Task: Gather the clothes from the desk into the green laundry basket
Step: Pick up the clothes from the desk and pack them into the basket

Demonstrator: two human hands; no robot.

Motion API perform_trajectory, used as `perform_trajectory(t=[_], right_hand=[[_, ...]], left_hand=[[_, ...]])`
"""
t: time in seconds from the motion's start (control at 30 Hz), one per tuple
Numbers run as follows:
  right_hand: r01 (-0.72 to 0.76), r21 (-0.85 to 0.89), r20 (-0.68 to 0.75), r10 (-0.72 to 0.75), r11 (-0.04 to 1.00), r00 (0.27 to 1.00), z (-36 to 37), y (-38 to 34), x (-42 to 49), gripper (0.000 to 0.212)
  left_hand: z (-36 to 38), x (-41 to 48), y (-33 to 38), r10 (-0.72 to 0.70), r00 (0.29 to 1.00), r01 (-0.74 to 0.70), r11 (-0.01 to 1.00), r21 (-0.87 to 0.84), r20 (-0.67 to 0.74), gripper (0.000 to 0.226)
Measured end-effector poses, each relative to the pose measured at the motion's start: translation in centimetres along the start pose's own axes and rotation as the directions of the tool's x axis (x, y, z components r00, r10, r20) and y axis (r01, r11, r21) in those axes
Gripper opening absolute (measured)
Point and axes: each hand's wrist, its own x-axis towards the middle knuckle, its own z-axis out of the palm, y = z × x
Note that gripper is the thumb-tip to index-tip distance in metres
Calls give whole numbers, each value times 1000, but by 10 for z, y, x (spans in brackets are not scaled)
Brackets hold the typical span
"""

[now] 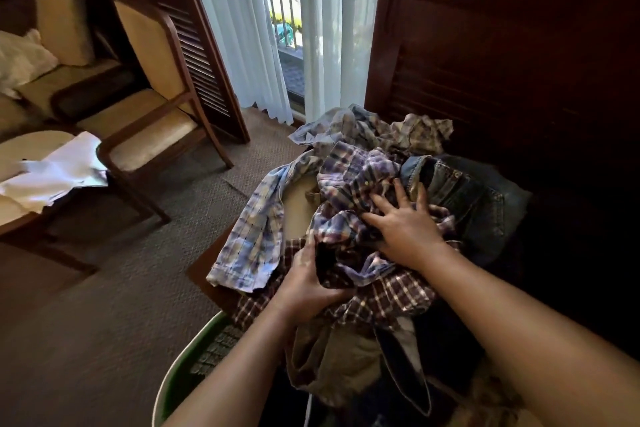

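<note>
Under the clothes [363, 184], desk [298, 204] mostly hidden.

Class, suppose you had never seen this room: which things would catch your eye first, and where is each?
First, the tangled heap of plaid shirts and blue denim jeans at centre, with the left hand gripping its near edge and the right hand pressed flat on top. Next, the green plastic laundry basket at the bottom, and the bright white sheer curtains at the top.

Both hands in a heap of clothes

The left hand [306, 291] grips plaid shirts [356, 184] from below, the right hand [403, 224] presses on top; the green laundry basket [180, 371] stands beneath.
</note>
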Motion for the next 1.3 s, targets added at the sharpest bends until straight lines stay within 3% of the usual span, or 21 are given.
perform_trajectory(t=[0.17, 0.27, 0.4, 0.5, 0.6, 0.7, 0.8, 0.97, 1.13, 1.3], right_hand=[[18, 173, -178, 13, 985, 984, 9, -1, -8, 30], [22, 355, -357, 114, 935, 927, 8, -2, -28, 15], [68, 565, -575, 333, 822, 747, -5, -12, -73, 19], [88, 647, -641, 477, 758, 601, -19, -29, -107, 14], [118, 659, -693, 539, 743, 479, -32, -55, -141, 20], [153, 600, -754, 491, 785, 437, -47, -91, -177, 30], [69, 514, -776, 429, 855, 463, -45, -127, -207, 36], [-162, 473, -634, 462, 866, 620, -25, -148, -243, 53], [-317, 354, -560, 471, 880, 681, -3, -118, -259, 46], [-320, 323, -568, 453, 890, 687, 6, -108, -245, 45]], left_hand=[[5, -10, 6, 36, 997, -36, 999, 0, -62, 108], [-2, -26, 19, 79, 982, -86, 996, -34, -170, 94], [-20, -55, 25, 167, 923, -207, 975, -82, -347, 82], [-41, -83, 35, 218, 848, -297, 950, -92, -483, 75], [-61, -113, 36, 249, 779, -386, 914, -126, -575, 78], [-72, -152, 33, 229, 734, -403, 905, -139, -639, 74], [-77, -196, 23, 231, 723, -418, 897, -146, -651, 68], [-85, -259, 3, 168, 660, -431, 883, -185, -732, 55], [-97, -294, -7, 103, 570, -452, 868, -207, -815, 50], [-78, -273, 16, 188, 649, -442, 882, -164, -737, 52]])
